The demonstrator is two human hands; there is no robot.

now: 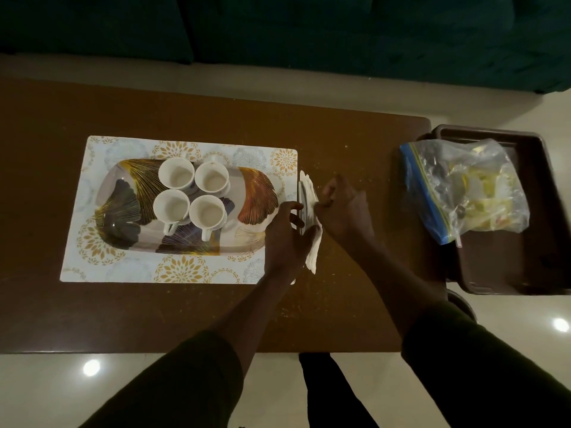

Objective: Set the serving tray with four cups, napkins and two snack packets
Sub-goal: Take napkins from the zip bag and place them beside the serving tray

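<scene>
The oval serving tray (pixel 256 193) with a gold leaf pattern lies on a patterned placemat (pixel 129 267). Several white cups (pixel 176 174) stand close together in its middle, handles toward me and away. Just right of the tray, over the placemat's right edge, both hands hold a stack of white napkins (pixel 309 196). My left hand (pixel 285 239) grips the stack from the left. My right hand (pixel 343 205) pinches it from the right. The napkins' lower part shows below my left hand. The snack packets are inside a clear zip bag (pixel 463 189).
The brown table (pixel 92 313) carries the placemat. A dark brown bin (pixel 543 257) stands at the table's right end and holds the zip bag. A dark green sofa (pixel 309 32) runs along the far side. Glossy floor lies in front.
</scene>
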